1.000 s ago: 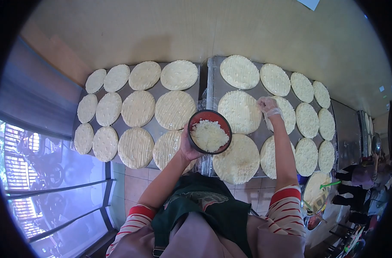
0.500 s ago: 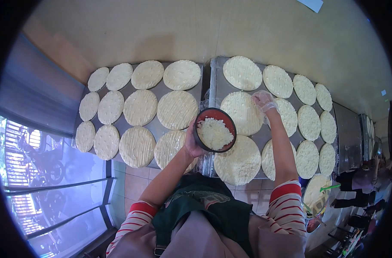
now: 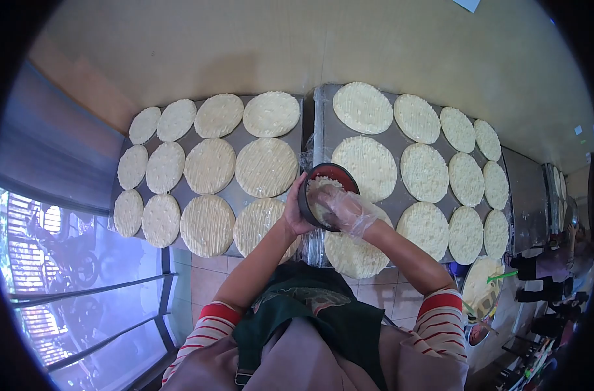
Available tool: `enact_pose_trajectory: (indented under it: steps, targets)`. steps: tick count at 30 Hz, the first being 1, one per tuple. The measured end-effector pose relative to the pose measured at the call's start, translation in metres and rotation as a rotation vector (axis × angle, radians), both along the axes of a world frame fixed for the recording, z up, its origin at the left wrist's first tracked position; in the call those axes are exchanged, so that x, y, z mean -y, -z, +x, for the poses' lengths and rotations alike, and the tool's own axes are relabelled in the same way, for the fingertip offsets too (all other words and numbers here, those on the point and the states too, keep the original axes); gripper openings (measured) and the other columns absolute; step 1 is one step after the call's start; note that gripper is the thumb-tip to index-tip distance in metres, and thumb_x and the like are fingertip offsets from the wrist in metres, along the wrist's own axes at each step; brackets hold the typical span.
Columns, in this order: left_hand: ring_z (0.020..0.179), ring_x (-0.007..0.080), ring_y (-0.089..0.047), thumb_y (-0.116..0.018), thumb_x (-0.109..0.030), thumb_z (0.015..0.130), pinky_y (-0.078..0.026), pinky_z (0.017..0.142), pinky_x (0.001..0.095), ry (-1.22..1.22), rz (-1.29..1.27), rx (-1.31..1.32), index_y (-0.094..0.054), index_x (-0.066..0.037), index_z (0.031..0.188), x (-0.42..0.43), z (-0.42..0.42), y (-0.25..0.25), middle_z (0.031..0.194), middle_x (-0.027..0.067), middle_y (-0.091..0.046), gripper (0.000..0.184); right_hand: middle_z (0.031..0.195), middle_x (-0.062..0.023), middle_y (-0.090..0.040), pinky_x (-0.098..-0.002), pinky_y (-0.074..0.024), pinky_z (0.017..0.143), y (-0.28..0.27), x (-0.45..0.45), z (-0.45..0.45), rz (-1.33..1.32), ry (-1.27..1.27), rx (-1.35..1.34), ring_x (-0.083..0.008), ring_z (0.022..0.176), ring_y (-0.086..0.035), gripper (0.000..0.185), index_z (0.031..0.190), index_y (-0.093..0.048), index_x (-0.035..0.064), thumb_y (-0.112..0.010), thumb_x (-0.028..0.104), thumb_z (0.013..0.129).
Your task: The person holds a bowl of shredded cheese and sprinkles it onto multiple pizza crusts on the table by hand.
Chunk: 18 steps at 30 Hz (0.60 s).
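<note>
My left hand [image 3: 296, 207] is wrapped round the left side of a dark bowl [image 3: 304, 203] with a red inside. White crumbly topping [image 3: 320, 183] lies in the bowl. In a clear plastic glove, my right hand [image 3: 342, 207] reaches into the bowl from the right, its fingertips hidden in the topping. Just to the right of the bowl is a round flat dough [image 3: 373, 171] with pale stripes and crumbs. Another round dough [image 3: 352, 256] lies below the bowl, partly covered by my right forearm.
Two metal tables [image 3: 324, 130] hold several rows of round doughs, separated by a narrow gap. A beige wall [image 3: 277, 45] rises behind them. Windows [image 3: 69, 274] are at the left. At the far right are a person [image 3: 548, 267] and a round dough [image 3: 480, 287] with a green-handled tool [image 3: 502, 277].
My right hand has moved left from above the doughs on the right table into the bowl. My left hand still holds the bowl, now tilted more toward the right.
</note>
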<state>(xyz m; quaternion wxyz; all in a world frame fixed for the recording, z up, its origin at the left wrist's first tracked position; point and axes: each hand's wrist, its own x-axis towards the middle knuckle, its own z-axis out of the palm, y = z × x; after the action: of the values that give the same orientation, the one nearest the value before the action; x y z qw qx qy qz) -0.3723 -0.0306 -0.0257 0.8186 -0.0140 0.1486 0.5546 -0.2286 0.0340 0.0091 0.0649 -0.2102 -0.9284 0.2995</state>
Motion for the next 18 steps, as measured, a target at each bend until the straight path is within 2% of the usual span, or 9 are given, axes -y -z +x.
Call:
enact_pose_trajectory:
  steps: [1, 3, 7, 10, 12, 13, 14, 16, 18]
  targets:
    - [0.116, 0.034, -0.05, -0.041, -0.062, 0.085, -0.036, 0.1, 0.0544, 0.018, 0.007, -0.003, -0.048, -0.01, 0.129, -0.001, -0.002, 0.002, 0.128, 0.0137, -0.052, 0.068, 0.117, -0.014, -0.054, -0.0404, -0.0479, 0.087, 0.002, -0.001, 0.002, 0.001, 0.003, 0.0, -0.035, 0.101, -0.058, 0.048, 0.117, -0.054, 0.0106, -0.065, 0.005, 0.07]
    - [0.116, 0.0335, -0.05, -0.041, -0.061, 0.086, -0.037, 0.099, 0.054, 0.034, 0.016, -0.009, -0.049, -0.011, 0.128, -0.001, -0.003, 0.003, 0.127, 0.0135, -0.053, 0.067, 0.116, -0.0121, -0.056, -0.0403, -0.048, 0.087, -0.004, -0.005, 0.001, 0.037, -0.139, -0.262, -0.0345, 0.1, -0.058, 0.041, 0.111, -0.058, 0.0102, -0.063, 0.004, 0.071]
    - [0.116, 0.0315, -0.051, -0.04, -0.06, 0.087, -0.038, 0.099, 0.0533, 0.014, -0.026, 0.019, -0.049, -0.012, 0.128, -0.001, 0.006, 0.003, 0.127, 0.0124, -0.053, 0.064, 0.11, -0.0118, -0.059, -0.0411, -0.0476, 0.088, 0.018, -0.021, -0.001, 0.099, -0.117, -0.151, -0.0351, 0.099, -0.059, 0.036, 0.106, -0.062, 0.0097, -0.06, 0.002, 0.072]
    - [0.117, 0.0308, -0.05, -0.041, -0.06, 0.087, -0.038, 0.099, 0.0525, -0.005, 0.02, 0.071, -0.049, -0.014, 0.129, -0.009, 0.008, 0.004, 0.128, 0.0113, -0.052, 0.062, 0.103, -0.0091, -0.063, -0.0372, -0.0491, 0.085, 0.012, -0.042, 0.003, 0.022, -0.124, -0.354, -0.0283, 0.097, -0.061, 0.026, 0.102, -0.065, 0.0073, -0.061, 0.004, 0.076]
    - [0.119, 0.0311, -0.049, -0.04, -0.06, 0.087, -0.036, 0.101, 0.0526, -0.023, 0.026, 0.072, -0.047, -0.016, 0.131, -0.017, 0.009, 0.008, 0.131, 0.0106, -0.05, 0.062, 0.096, -0.0062, -0.064, -0.0325, -0.0494, 0.082, -0.018, -0.043, 0.007, -0.866, 0.312, -0.322, -0.0197, 0.093, -0.061, 0.02, 0.1, -0.064, 0.0046, -0.064, 0.005, 0.08]
    - [0.118, 0.0304, -0.049, -0.038, -0.058, 0.089, -0.037, 0.101, 0.0504, -0.024, 0.035, 0.09, -0.047, -0.013, 0.131, -0.019, 0.01, 0.004, 0.131, 0.0109, -0.05, 0.062, 0.098, -0.0042, -0.062, -0.0282, -0.0488, 0.079, -0.026, -0.045, 0.012, -1.224, 0.362, -0.422, -0.0139, 0.091, -0.06, 0.018, 0.1, -0.063, 0.0046, -0.066, 0.01, 0.083]
    - [0.118, 0.0298, -0.05, -0.036, -0.056, 0.09, -0.038, 0.101, 0.0483, -0.023, 0.045, 0.108, -0.046, -0.011, 0.131, -0.02, 0.011, 0.002, 0.131, 0.0111, -0.05, 0.061, 0.098, -0.0042, -0.062, -0.0282, -0.0488, 0.079, -0.03, -0.048, 0.016, -1.222, 0.359, -0.42, -0.0139, 0.091, -0.06, 0.018, 0.1, -0.063, 0.0046, -0.066, 0.01, 0.083]
    - [0.119, 0.0299, -0.049, -0.036, -0.056, 0.09, -0.037, 0.101, 0.0483, -0.031, 0.06, 0.113, -0.046, -0.012, 0.132, -0.024, 0.013, -0.001, 0.131, 0.0105, -0.05, 0.061, 0.098, -0.0039, -0.062, -0.0265, -0.0485, 0.076, -0.035, -0.055, 0.023, -1.52, 0.424, -0.492, -0.0137, 0.089, -0.06, 0.023, 0.104, -0.061, 0.0063, -0.067, 0.009, 0.082]
    - [0.119, 0.0298, -0.049, -0.035, -0.057, 0.09, -0.037, 0.102, 0.0483, -0.016, 0.077, 0.127, -0.045, -0.014, 0.132, -0.027, 0.015, -0.002, 0.132, 0.0099, -0.05, 0.061, 0.098, -0.0033, -0.061, -0.0253, -0.0479, 0.075, -0.023, -0.063, 0.028, -1.493, 0.413, -0.465, -0.0127, 0.089, -0.059, 0.026, 0.107, -0.06, 0.0069, -0.067, 0.009, 0.082]
